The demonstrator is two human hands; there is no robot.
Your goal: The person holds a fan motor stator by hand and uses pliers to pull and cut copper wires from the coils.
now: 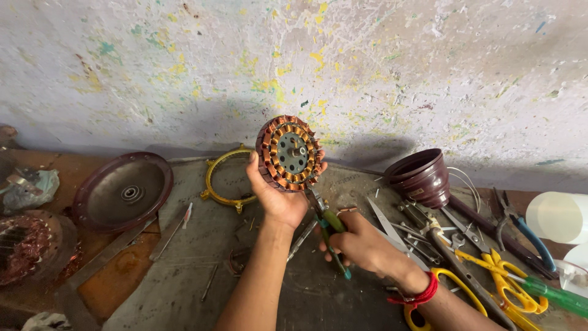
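left hand [278, 195] grips round copper-wound motor stator [290, 153], raised mid-tabletop | right hand [358, 242] closed on green-handled pliers [326, 227], tips at stator's lower rim | step: working windings, needs steady grip

I'm looking at a repair workshop: a paint-spattered wall [367, 61], a grimy worktop [184, 270] strewn with pliers [520, 230], scissors [478, 294], screwdrivers [551, 294] and wound motor coils [24, 245].

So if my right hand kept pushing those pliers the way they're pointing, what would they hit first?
The right hand aims the green-handled pliers up toward the copper-wound stator held in the left hand. The lower rim of that stator comes first; the tips look almost on it already.
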